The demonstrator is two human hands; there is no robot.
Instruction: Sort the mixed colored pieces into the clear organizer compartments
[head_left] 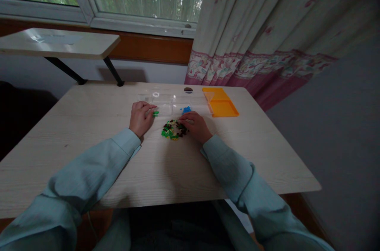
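A small pile of loose pieces (173, 130) in green, dark brown and yellow lies on the table in front of me. My right hand (196, 125) reaches into its right side with thumb and fingers pressed together; whatever is between the fingertips is too small to make out. Behind the pile stands a clear plastic box (172, 104) with compartments. Blue pieces (186, 109) lie in one compartment, and a few green pieces (156, 113) lie at the left front. My left hand (141, 118) grips the box's left front corner, fingers bent over it beside the green pieces.
An orange tray (224, 102) with a divider sits at the right end of the clear box. A dark round spot (188, 90) marks the tabletop behind the box. A raised white shelf (68, 43) on black legs stands at the back left. A curtain (237, 45) hangs beyond the table.
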